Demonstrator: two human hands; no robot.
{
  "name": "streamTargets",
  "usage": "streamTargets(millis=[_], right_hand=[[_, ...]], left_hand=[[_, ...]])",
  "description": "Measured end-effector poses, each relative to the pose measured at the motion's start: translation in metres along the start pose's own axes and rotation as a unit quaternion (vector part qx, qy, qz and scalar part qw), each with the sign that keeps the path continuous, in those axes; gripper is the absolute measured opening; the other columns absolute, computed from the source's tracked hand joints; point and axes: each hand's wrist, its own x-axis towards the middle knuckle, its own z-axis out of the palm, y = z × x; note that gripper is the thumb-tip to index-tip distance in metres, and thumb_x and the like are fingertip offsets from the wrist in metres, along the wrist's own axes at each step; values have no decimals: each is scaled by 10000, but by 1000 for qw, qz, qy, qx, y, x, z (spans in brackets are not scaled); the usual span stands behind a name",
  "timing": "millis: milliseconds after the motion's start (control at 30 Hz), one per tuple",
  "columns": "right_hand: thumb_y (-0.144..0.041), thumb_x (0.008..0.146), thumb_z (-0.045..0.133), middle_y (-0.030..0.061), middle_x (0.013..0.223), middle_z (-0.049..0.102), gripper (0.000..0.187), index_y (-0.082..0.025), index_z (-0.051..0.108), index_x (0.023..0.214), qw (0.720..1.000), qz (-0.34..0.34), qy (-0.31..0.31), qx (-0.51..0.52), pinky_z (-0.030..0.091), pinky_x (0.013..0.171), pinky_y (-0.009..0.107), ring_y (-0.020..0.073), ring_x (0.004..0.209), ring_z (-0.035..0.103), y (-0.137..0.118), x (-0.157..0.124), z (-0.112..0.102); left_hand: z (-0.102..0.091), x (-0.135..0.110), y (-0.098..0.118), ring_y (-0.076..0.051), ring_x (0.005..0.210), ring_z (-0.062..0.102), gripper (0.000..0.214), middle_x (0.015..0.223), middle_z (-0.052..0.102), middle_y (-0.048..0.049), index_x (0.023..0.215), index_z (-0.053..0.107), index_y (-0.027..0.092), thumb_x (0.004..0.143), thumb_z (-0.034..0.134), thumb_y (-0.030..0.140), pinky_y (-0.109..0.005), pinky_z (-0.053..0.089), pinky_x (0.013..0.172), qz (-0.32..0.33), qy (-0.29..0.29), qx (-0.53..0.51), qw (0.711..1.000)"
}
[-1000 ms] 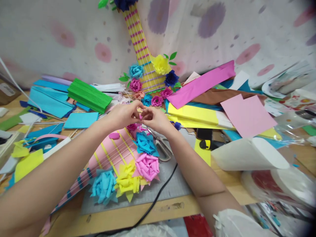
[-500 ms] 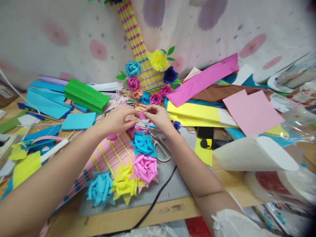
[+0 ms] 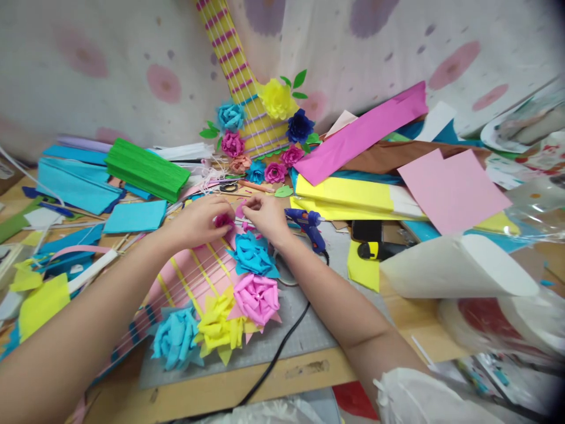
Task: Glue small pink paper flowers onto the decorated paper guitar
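My left hand [image 3: 200,221] is closed around a small magenta paper flower [image 3: 224,220], partly hidden by the fingers. Close to its right, my right hand [image 3: 266,219] pinches a small pink paper piece [image 3: 241,208] between thumb and fingers. Below both hands lies a pink paper guitar [image 3: 194,272] with white strings and yellow strips. Along its edge sit a blue paper rose [image 3: 253,254], a pink rose [image 3: 256,299], a yellow rose [image 3: 220,321] and another blue rose [image 3: 176,338]. A blue glue gun [image 3: 306,222] rests just right of my right hand.
A yellow paper guitar [image 3: 241,65] with flowers leans at the back. Green crepe paper [image 3: 148,169] and blue sheets [image 3: 136,217] lie left; magenta [image 3: 362,132] and yellow paper [image 3: 344,194] lie right. A black cable [image 3: 278,353] crosses the grey mat [image 3: 309,330]. Scissors are mostly hidden by my right forearm.
Both hands have shifted left and slightly down, the left one now closed around the magenta flower. The glue gun body and a green paper leaf have come into view; the scissors are more covered.
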Motion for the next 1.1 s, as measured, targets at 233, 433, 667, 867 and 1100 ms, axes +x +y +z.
streamTargets(millis=[233,433,667,867,1100], right_hand=[[-268,737,591,-9,756,704,115,-205,680,774,999,2,-8,-37,449,669,254,158,761,646,-5,-8,3],[-282,737,594,-13,763,713,118,-219,689,767,999,-6,-5,-52,446,679,254,159,774,651,-5,-11,7],[-278,733,592,-10,800,722,124,-222,690,784,999,-5,-14,-40,450,675,271,169,777,659,-5,-12,11],[-269,739,595,-12,806,725,105,-217,681,769,1000,-6,-28,-3,464,674,261,164,798,665,-6,-14,12],[-281,738,596,-7,804,723,104,-214,671,765,1000,-4,-28,0,479,689,270,171,803,668,-5,-13,12]], left_hand=[[1,-7,-3,-183,856,571,103,818,647,-35,799,619,196,808,535,254,-310,435,807,24,22,-40,999],[2,-9,-5,-177,831,571,95,801,645,-33,800,632,195,807,558,254,-296,441,773,36,43,-39,998],[5,-10,-7,-170,828,574,91,804,656,-31,809,640,193,802,557,229,-291,448,776,47,54,-45,996],[4,-11,-7,-173,849,583,98,832,669,-32,821,642,199,795,560,244,-298,452,794,33,52,-56,997],[6,-13,-9,-176,845,577,108,839,666,-43,831,647,191,802,556,241,-301,452,782,35,52,-45,997]])
